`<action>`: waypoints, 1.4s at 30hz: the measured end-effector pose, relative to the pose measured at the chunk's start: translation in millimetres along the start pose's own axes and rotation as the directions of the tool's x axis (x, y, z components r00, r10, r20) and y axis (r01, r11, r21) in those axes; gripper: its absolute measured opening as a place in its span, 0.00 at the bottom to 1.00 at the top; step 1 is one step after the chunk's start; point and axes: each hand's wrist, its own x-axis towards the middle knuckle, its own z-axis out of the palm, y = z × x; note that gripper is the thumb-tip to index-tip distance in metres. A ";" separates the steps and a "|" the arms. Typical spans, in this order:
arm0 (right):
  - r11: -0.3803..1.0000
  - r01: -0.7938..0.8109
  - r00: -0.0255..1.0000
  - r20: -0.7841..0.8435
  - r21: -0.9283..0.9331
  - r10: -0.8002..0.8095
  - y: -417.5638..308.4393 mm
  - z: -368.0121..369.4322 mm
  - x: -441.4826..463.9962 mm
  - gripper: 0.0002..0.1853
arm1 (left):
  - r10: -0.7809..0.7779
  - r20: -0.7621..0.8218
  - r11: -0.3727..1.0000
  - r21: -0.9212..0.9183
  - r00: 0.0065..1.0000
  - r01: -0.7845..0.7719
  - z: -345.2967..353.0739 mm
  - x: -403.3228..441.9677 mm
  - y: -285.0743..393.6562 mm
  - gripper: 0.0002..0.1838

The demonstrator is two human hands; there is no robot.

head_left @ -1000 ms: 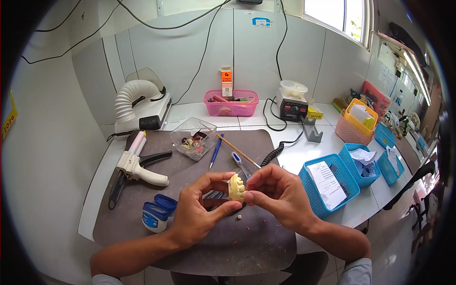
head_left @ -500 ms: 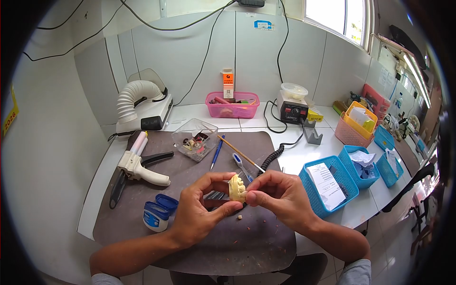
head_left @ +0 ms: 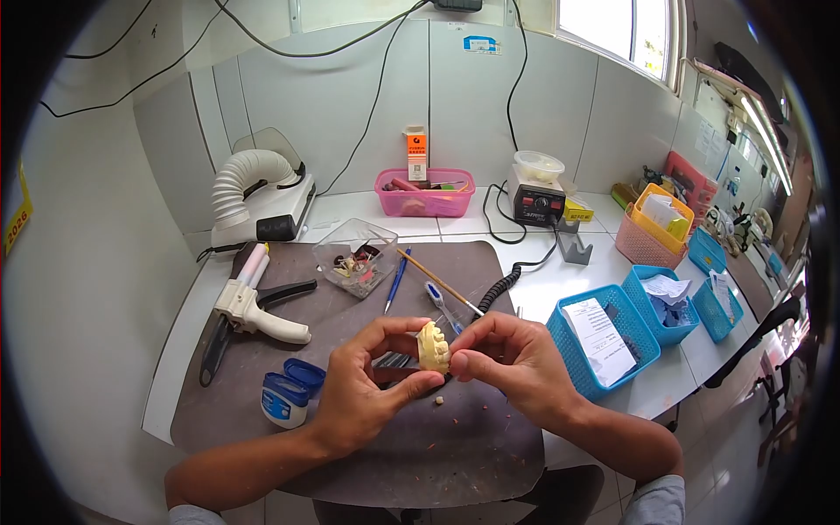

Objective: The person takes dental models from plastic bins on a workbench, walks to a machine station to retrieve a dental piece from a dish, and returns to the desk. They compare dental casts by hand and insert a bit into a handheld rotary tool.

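Observation:
A pale yellow dental model is held upright above the dark mat, its teeth facing right. My left hand grips it from the left, thumb below and fingers behind. My right hand is closed in a pinch at the model's right side, thumb and fingertips at its teeth. Whether a small piece sits between those fingertips is too small to tell. Below the model, a small pale piece lies on the mat.
A dispensing gun and open blue-lidded jar lie left. Behind the hands are a clear box, blue pen, brush and toothbrush. A blue basket stands right, a pink tray behind.
The view has shifted slightly. The model has turned a little in my left hand, and my right fingertips stay close against its side.

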 end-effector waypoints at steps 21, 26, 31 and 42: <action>0.998 0.008 1.000 -0.005 -0.065 -0.008 2.9 2.1 0.0 0.10 | 0.059 -0.016 0.998 0.031 0.998 -0.058 0.9 -0.5 -1.6 0.26; 0.983 0.105 0.994 -0.006 -0.152 -0.108 6.8 3.0 -1.2 0.10 | 0.052 -0.015 0.998 0.042 0.999 -0.051 1.7 -1.7 -0.3 0.26; 0.981 0.118 0.993 -0.004 -0.156 -0.120 6.9 2.7 -1.0 0.10 | 0.015 0.000 0.999 -0.041 1.000 -0.015 1.2 -1.5 -0.2 0.25; 0.750 0.360 0.878 -0.071 -0.555 -0.473 1.3 3.1 -1.1 0.16 | -0.277 0.187 0.802 -0.496 0.942 0.334 -3.1 2.6 3.3 0.25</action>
